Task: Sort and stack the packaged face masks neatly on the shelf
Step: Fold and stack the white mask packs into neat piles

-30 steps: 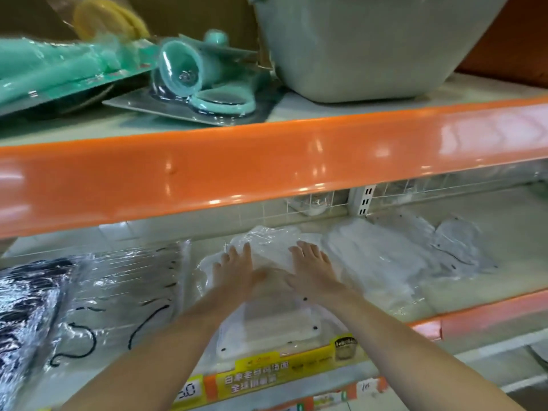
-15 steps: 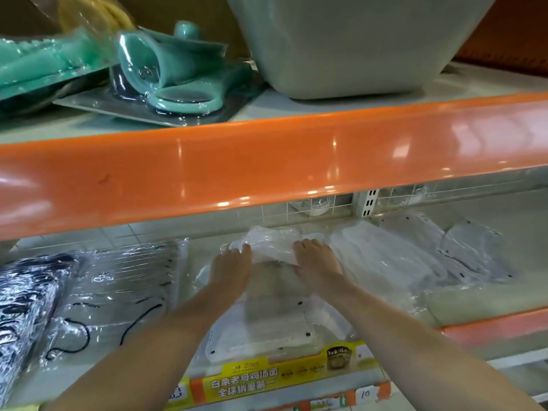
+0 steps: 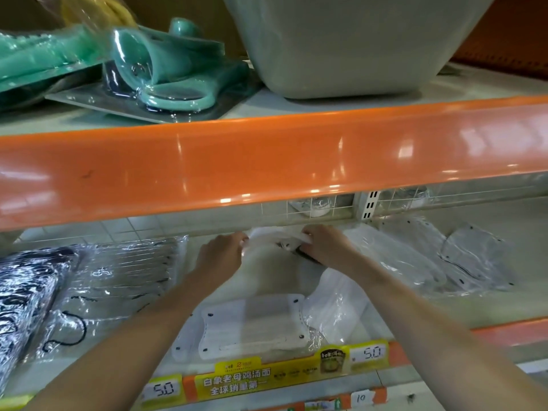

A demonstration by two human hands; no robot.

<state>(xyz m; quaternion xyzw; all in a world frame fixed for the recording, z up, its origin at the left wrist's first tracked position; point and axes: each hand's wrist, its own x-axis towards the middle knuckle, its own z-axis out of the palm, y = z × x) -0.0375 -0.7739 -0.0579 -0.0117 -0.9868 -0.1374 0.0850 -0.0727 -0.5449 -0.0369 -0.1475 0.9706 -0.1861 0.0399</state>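
Both hands are reaching deep into the lower shelf (image 3: 489, 318), under the orange beam (image 3: 267, 161). Your left hand (image 3: 221, 256) and right hand (image 3: 323, 247) each pinch one end of a white mask pack (image 3: 275, 235) at the back of the shelf; the fingers are curled round its edges, and the pack appears raised slightly between them. How much of it still touches the shelf cannot be told, as the beam hides its far edge.

To do this step well:
- Keep both grips level so that the soft film does not sag or fold in the middle.
- Draw the pack toward you low, clear of the beam's underside.
- Lay it squarely on the front stack (image 3: 252, 327), which sits just behind the price strip (image 3: 246, 378). Align edges before you let go.
- Release both ends together; the film looks slippery, and a one-sided release would likely skew the pack.

Loose clear packs (image 3: 421, 256) lie to the right in disorder, and one crumpled pack (image 3: 338, 304) leans beside the front stack. These probably need the same handling next. Black-strapped packs (image 3: 112, 280) lie at the left, apart from the white ones; keep the kinds separate.

Pose: both forearms extend forward and converge, wrists roughly level, backs of the hands upward, hands near each other at the pack.
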